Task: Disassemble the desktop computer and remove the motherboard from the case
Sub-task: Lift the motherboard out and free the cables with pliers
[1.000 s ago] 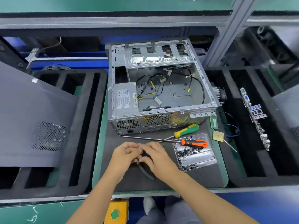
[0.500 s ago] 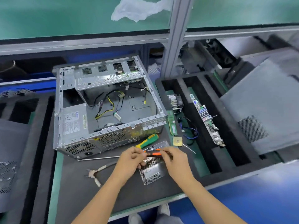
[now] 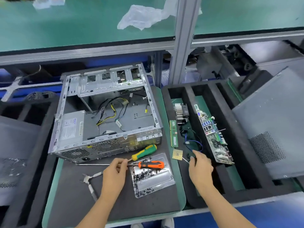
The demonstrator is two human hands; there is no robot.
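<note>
Left grip [image 3: 117,168] pinched on screwdriver [image 3: 150,165] shaft; right grip [image 3: 198,165], split off from left, pinching something small (unclear what) near motherboard [image 3: 212,137], already out of case [image 3: 105,143].

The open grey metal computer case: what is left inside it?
Inside the open grey metal computer case sit a grey power supply box, loose black and yellow cables and a bare metal floor. No motherboard there. The perforated drive cage hides whatever lies beneath it.
</note>
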